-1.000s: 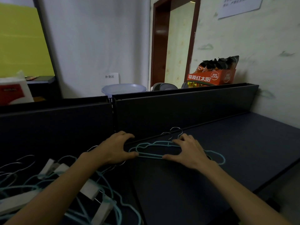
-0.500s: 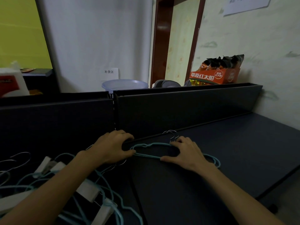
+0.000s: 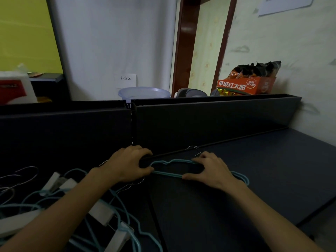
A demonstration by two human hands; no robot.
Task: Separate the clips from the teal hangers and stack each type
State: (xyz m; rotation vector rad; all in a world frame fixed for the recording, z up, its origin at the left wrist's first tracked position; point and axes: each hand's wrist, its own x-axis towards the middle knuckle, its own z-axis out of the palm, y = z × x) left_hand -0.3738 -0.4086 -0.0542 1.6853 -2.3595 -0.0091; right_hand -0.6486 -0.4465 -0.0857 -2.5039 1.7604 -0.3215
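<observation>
Teal hanger stack [image 3: 168, 174]: thin teal wire hangers lie flat on the dark desk [image 3: 254, 179], just in front of the divider panel [image 3: 209, 122]; their metal hooks [image 3: 195, 150] point toward the panel.
Left hand [image 3: 127, 164]: at the left end of the stack, fingers curled over that end with the thumb against the lower wire; how tightly it pinches the wire I cannot tell.
Right hand [image 3: 211, 170]: on the right half of the stack, palm down; the fingers reach the upper wire beside the hooks, the thumb lies along the lower wire, and the fingers are bent and somewhat spread, so the frame sits between thumb and fingers.
Right end of stack: a teal loop shows past the right wrist, lying on the desk.
Unsorted pile [image 3: 76, 215]: left of and nearer than the stack, under the left forearm, a tangle of teal hangers with white clips [image 3: 101, 213] among them; whether each clip is attached to a hanger is unclear.
Loose hooks [image 3: 21, 173]: grey wire hooks stick out at the far left of the pile.
Behind the divider: a pale plastic basin [image 3: 143, 92] near the panel seam, and an orange snack carton [image 3: 245, 86] at the right.
</observation>
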